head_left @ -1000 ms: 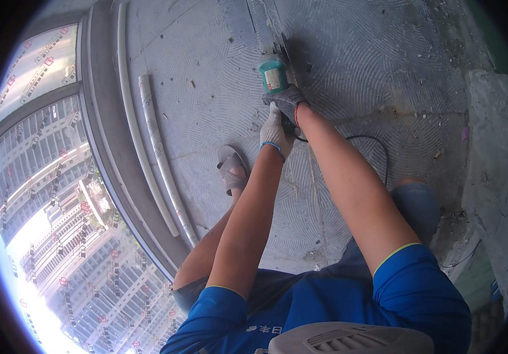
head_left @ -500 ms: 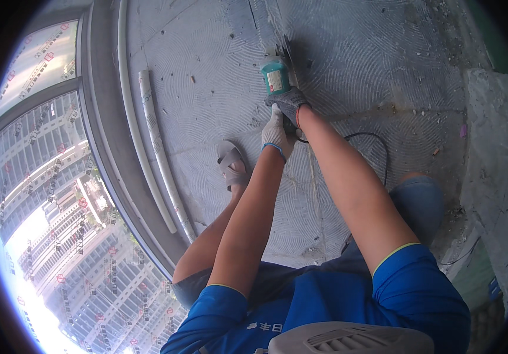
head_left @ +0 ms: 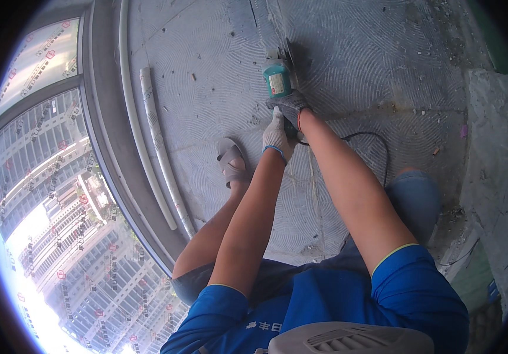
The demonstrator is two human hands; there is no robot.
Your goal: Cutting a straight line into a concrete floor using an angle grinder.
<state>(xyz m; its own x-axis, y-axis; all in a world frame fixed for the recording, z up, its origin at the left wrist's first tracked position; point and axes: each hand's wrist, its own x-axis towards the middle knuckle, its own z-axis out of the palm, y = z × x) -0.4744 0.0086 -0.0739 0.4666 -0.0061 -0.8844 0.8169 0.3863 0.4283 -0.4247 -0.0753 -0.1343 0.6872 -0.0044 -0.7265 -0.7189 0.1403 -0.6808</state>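
A teal angle grinder (head_left: 277,81) lies ahead of me at the floor, its disc (head_left: 290,53) standing on edge beside the grey head. My right hand (head_left: 292,105), in a dark grey glove with a red-orange cuff, is wrapped round the rear of the tool's body. Close behind it, my left hand (head_left: 275,133) wears a white knitted glove with a blue cuff and grips the dark rear handle. The fingers of both hands are partly hidden. A thin straight line (head_left: 254,15) runs across the floor beyond the grinder.
Comb-ridged grey floor (head_left: 372,71) carries scattered crumbs. A black cord (head_left: 378,138) loops right from the handle. Two long pale pipes (head_left: 162,147) lie left, beside a window (head_left: 59,177). My sandalled left foot (head_left: 232,162) stands near them. A concrete slab (head_left: 496,141) borders the right.
The grinder and both hands have shifted very slightly back toward me. My grip looks the same.
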